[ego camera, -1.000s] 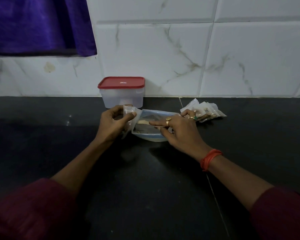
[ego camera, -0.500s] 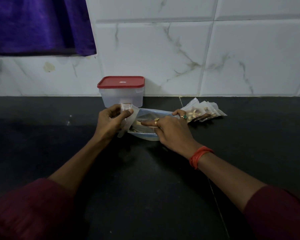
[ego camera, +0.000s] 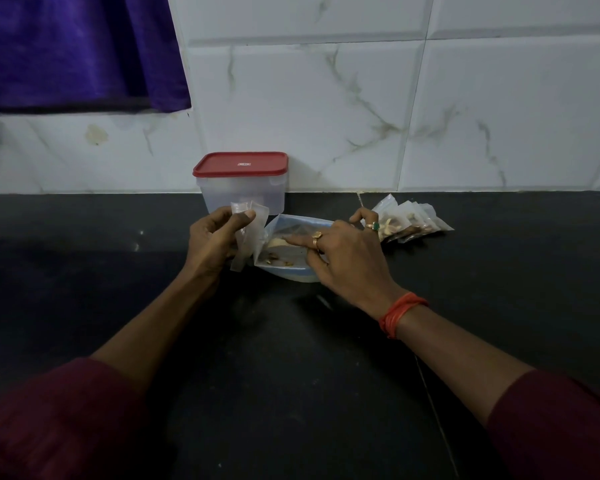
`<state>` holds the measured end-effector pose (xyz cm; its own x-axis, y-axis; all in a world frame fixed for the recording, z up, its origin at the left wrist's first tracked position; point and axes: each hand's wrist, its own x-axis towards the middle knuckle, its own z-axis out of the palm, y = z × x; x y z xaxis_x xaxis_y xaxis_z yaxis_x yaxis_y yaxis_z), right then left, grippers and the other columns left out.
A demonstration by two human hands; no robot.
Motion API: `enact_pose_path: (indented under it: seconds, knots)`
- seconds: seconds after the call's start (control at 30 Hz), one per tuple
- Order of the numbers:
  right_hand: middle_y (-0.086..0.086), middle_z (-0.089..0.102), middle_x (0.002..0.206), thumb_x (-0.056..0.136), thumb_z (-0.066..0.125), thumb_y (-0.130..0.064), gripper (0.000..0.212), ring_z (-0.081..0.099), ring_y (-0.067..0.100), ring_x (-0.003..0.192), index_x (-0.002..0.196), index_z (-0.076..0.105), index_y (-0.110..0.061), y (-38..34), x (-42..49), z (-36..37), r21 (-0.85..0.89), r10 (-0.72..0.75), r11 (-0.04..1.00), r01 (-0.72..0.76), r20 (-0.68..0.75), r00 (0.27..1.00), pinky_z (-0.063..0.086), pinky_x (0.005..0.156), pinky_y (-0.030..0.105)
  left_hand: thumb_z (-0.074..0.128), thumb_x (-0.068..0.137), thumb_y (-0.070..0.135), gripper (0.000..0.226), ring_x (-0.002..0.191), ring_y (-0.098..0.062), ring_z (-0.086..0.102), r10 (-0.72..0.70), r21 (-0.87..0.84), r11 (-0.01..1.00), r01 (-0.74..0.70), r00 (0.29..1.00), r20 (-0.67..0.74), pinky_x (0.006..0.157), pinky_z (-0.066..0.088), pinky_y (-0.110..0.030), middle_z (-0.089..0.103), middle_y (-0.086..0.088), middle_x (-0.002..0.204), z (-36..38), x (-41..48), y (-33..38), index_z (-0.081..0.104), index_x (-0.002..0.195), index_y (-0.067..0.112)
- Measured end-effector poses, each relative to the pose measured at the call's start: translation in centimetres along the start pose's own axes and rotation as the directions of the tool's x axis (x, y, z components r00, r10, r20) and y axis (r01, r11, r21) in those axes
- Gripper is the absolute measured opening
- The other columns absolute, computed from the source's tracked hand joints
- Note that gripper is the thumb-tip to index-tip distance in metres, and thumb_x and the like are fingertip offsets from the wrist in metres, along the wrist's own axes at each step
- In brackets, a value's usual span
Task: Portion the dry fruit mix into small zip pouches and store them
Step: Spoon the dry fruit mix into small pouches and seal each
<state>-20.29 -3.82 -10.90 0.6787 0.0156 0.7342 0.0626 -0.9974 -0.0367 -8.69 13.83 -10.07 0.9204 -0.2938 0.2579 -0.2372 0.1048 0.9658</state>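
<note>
A pale blue bowl [ego camera: 293, 273] with a few pieces of dry fruit stands on the black counter. At the bowl's left edge my left hand [ego camera: 211, 241] grips small clear zip pouches [ego camera: 248, 226] between thumb and fingers. My right hand [ego camera: 343, 256] reaches into the bowl from the right; its forefinger lies over the fruit, and what its fingertips hold is hidden. Several filled pouches [ego camera: 407, 221] lie fanned out just right of the bowl.
A clear storage box with a red lid [ego camera: 241, 183] stands against the tiled wall behind the bowl. A purple cloth [ego camera: 77, 50] hangs at the upper left. The black counter [ego camera: 291, 375] stretches toward me.
My right hand has slid a little leftward across the bowl. My left hand has kept its grip on the pouches, shifting them slightly.
</note>
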Motion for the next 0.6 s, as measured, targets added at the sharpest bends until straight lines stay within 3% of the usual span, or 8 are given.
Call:
enact_pose_path:
  seconds: [0.13, 0.3, 0.4, 0.6]
  knots:
    - [-0.005, 0.076, 0.087, 0.089, 0.06, -0.023, 0.033, 0.066, 0.021, 0.078, 0.116, 0.072, -0.038, -0.29, -0.17, 0.4, -0.006, -0.035, 0.999, 0.035, -0.015, 0.999, 0.031, 0.092, 0.043, 0.065, 0.093, 0.021, 0.015, 0.098, -0.008, 0.062, 0.015, 0.007, 1.0, -0.015, 1.0, 0.0, 0.066, 0.051, -0.019, 0.067, 0.008, 0.109, 0.11, -0.1, 0.13, 0.069, 0.107, 0.02]
    - [-0.005, 0.074, 0.075, 0.086, 0.061, -0.031, 0.027, 0.064, 0.017, 0.072, 0.108, 0.076, -0.034, -0.55, -0.21, -0.03, 0.007, 0.001, 1.0, 0.0, -0.099, 0.995, 0.028, 0.092, 0.041, 0.066, 0.093, 0.02, 0.015, 0.098, -0.01, 0.065, 0.031, -0.02, 0.999, -0.031, 1.0, 0.006, 0.065, 0.055, -0.022, 0.069, 0.006, 0.107, 0.12, -0.31, 0.28, 0.07, 0.107, 0.02]
    - [-0.006, 0.075, 0.079, 0.087, 0.066, -0.026, 0.029, 0.065, 0.019, 0.073, 0.113, 0.075, -0.033, -0.57, -0.43, -0.06, -0.015, -0.05, 0.999, 0.048, -0.115, 0.992, 0.029, 0.091, 0.041, 0.066, 0.093, 0.02, 0.014, 0.101, -0.013, 0.064, 0.018, -0.02, 1.0, -0.018, 1.0, 0.003, 0.07, 0.055, -0.029, 0.068, 0.003, 0.111, 0.12, -0.27, 0.23, 0.069, 0.106, 0.02]
    - [-0.007, 0.075, 0.082, 0.082, 0.075, -0.008, 0.05, 0.068, 0.02, 0.077, 0.124, 0.068, -0.034, -0.72, -0.5, 0.41, -0.044, -0.114, 0.993, 0.11, -0.093, 0.989, 0.027, 0.092, 0.042, 0.065, 0.092, 0.021, 0.018, 0.098, -0.009, 0.063, 0.003, -0.001, 1.0, -0.003, 1.0, -0.017, 0.063, 0.052, -0.019, 0.067, 0.005, 0.11, -0.06, -0.14, 0.31, 0.069, 0.109, 0.015]
